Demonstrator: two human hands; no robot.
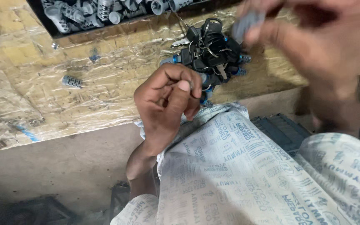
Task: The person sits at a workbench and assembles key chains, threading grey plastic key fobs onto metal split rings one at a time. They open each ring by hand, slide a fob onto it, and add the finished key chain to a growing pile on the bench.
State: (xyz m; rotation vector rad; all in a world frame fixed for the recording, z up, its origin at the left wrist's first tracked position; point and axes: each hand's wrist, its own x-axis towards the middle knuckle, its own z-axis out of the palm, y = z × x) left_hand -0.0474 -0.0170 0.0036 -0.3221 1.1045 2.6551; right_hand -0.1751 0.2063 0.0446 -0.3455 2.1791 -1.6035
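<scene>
Black-headed keys on rings are lying in a heap on the plastic-covered workbench. Just below that heap, the left hand is curling shut, thumb pressing on a small part that I cannot make out. Right of the heap, the blurred right hand is pinching a grey cylinder. Above-left of the heap, a tray of grey cylinders is sitting.

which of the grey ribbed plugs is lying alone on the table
The grey plug on the plastic-covered table, left of the left hand. The other plugs are heaped in the dark tray at the top edge.
</scene>
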